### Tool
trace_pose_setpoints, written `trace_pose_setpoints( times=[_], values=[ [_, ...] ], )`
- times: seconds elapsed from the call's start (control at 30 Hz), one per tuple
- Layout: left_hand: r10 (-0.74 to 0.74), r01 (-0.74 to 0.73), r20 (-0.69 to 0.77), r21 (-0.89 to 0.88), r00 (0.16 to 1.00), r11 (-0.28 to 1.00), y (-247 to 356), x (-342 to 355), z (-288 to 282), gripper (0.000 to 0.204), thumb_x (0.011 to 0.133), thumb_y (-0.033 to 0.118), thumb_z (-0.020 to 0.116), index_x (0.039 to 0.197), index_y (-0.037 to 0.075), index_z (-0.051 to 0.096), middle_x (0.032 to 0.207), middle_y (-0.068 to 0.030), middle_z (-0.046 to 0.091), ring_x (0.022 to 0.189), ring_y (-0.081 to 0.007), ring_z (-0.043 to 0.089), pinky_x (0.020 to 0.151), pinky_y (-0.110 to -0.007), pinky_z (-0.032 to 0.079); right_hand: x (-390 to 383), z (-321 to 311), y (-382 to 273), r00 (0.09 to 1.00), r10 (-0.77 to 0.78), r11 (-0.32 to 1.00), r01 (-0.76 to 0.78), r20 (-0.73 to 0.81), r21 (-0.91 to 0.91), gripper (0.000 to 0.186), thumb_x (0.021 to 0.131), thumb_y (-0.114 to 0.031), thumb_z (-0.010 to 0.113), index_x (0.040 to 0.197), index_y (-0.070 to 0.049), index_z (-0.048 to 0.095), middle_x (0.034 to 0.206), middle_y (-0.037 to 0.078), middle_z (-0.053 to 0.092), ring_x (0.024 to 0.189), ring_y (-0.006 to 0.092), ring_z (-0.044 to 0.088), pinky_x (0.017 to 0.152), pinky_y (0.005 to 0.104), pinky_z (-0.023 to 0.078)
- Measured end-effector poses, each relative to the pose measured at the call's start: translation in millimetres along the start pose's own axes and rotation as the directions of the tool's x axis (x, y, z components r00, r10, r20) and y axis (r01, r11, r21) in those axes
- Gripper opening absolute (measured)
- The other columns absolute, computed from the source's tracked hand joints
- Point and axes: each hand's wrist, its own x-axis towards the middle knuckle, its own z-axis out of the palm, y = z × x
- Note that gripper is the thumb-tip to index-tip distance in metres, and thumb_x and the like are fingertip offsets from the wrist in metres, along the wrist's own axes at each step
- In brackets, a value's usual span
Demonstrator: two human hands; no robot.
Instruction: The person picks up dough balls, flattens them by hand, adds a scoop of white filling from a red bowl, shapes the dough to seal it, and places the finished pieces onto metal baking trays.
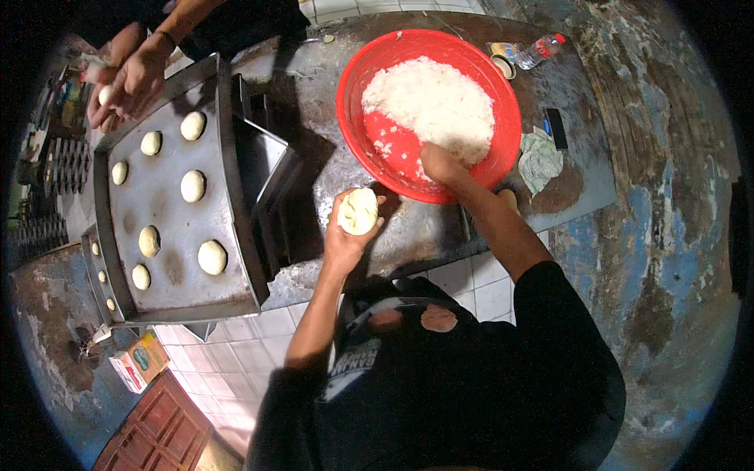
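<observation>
My left hand [351, 244] cups a flattened, pale yellow piece of dough [358, 212], its fingers curled round the edge. It is held just left of the near rim of a big red basin [353, 147]. White, crumbly, shredded-looking filling [428, 94] is heaped in the basin, with a bare red patch toward the near left. My right hand [444, 163] reaches over the near rim into the basin, at the near edge of the filling. Its fingers point away and are hidden, so what they hold does not show.
To the left, a metal baking tray [169, 228] carries several round dough balls [192, 186]. Beyond it, another person's hands [133, 82] handle a small dough piece. A plastic bottle [540, 51], a black phone-like object [555, 128] and a crumpled pale cloth or bag [540, 161] lie right of the basin.
</observation>
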Motion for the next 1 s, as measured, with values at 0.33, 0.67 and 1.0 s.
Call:
trace_pose_setpoints(
  times=[0.33,0.67,1.0],
  values=[
    [-0.009,0.017,-0.050,0.160,0.999,0.987,5,57,-23,0.046,0.082,-0.002,0.077,0.122,0.002,0.054,0.112,-0.0099,0.071,0.103,-0.0148,0.067,0.093,-0.029,0.052,39,39,15,0.732,-0.438,0.859,0.511,0.522,0.004,0.013,0.076,-0.019,0.067,0.083,-0.009,0.071,0.073,0.014,0.069,0.060,0.0316,0.063,0.059,0.0460,0.052],
    [0.264,-0.231,-0.017,0.429,0.964,0.873,-20,74,47,0.052,0.082,0.009,0.079,0.122,0.001,0.047,0.103,-0.0188,0.069,0.097,-0.0280,0.069,0.082,-0.038,0.056,-61,-160,-62,0.998,-0.041,0.078,-0.034,0.037,0.996,0.021,0.094,-0.016,0.065,0.109,-0.001,0.068,0.101,0.006,0.071,0.092,0.0144,0.068,0.082,0.0296,0.055],
    [0.304,-0.273,0.040,0.564,0.952,0.779,-49,7,107,0.049,0.083,0.004,0.069,0.124,0.003,0.043,0.100,-0.0259,0.066,0.096,-0.0445,0.065,0.079,-0.050,0.052,-201,-125,-107,0.851,-0.095,0.769,0.392,-0.517,0.505,0.037,0.088,0.002,0.058,0.126,0.006,0.058,0.119,0.021,0.066,0.111,0.0318,0.064,0.100,0.0365,0.050]
  ],
)
